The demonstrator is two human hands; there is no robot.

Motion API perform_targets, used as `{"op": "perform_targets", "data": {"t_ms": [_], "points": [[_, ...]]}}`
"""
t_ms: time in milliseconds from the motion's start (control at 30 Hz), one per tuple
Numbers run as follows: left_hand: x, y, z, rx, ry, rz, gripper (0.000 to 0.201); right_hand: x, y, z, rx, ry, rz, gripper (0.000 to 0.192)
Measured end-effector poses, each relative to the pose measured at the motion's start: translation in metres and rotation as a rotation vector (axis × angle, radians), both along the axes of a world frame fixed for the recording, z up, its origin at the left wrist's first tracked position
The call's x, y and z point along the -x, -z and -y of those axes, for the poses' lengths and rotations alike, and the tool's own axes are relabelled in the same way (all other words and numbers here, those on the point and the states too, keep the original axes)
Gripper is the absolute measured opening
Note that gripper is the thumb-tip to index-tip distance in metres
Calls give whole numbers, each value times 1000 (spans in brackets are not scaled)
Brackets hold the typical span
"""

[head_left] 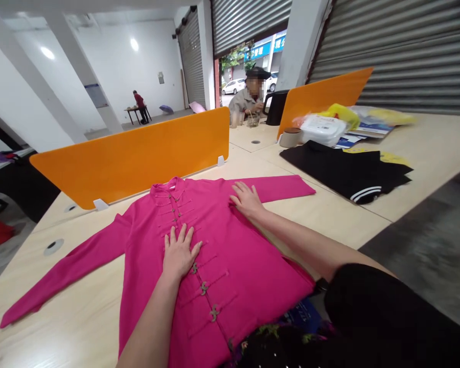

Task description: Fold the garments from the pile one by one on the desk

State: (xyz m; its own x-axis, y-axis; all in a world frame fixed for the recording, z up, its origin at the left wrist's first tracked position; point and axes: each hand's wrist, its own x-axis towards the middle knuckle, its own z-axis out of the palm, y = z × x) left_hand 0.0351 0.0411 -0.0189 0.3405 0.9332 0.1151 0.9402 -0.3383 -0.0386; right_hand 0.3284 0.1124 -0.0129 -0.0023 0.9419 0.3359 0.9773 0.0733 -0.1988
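Observation:
A bright pink long-sleeved jacket with a stand collar lies front side up on the pale wooden table, both sleeves stretched out to the sides. Metal clasps run down its closed front, and its lower edge reaches the near side of the table. My left hand rests flat on the chest beside the clasps, fingers spread. Near the armpit, where the right-hand sleeve joins the body, my right hand lies on the cloth with its fingers stretched out. Neither hand grips anything that I can see.
Orange dividers stand along the table's back. A folded black garment with white stripes lies at right, near a tape roll and plastic-wrapped packs. A person sits across the table; another stands far back.

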Motion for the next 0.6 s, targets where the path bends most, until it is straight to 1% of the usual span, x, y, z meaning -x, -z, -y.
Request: {"op": "perform_targets", "data": {"t_ms": [33,100,133,200,300,333,400,467,500,567,600], "points": [[0,0,-1,3,2,6,67,-1,6,25,17,-47,20,56],[0,0,-3,11,12,18,69,-6,18,69,124,-171,63,59],[-1,0,-3,18,17,21,69,-9,23,86,178,-194,69,60],[-3,1,-5,33,22,18,70,-17,27,107,255,-185,69,60],[-7,0,-4,34,11,22,71,-22,17,114,296,-128,67,61],[-7,-2,-4,37,9,32,71,-20,12,115,285,-121,68,61],[-2,-8,-5,61,2,70,71,-12,3,118,206,-138,74,64],[12,-17,-6,68,-27,114,66,-3,2,125,117,-192,82,65],[23,-21,-6,50,-55,124,64,0,5,130,108,-224,84,65],[47,-26,-6,11,-125,90,62,4,14,140,166,-258,75,64],[59,-26,-5,14,-158,50,62,4,20,143,205,-261,66,63]]}}
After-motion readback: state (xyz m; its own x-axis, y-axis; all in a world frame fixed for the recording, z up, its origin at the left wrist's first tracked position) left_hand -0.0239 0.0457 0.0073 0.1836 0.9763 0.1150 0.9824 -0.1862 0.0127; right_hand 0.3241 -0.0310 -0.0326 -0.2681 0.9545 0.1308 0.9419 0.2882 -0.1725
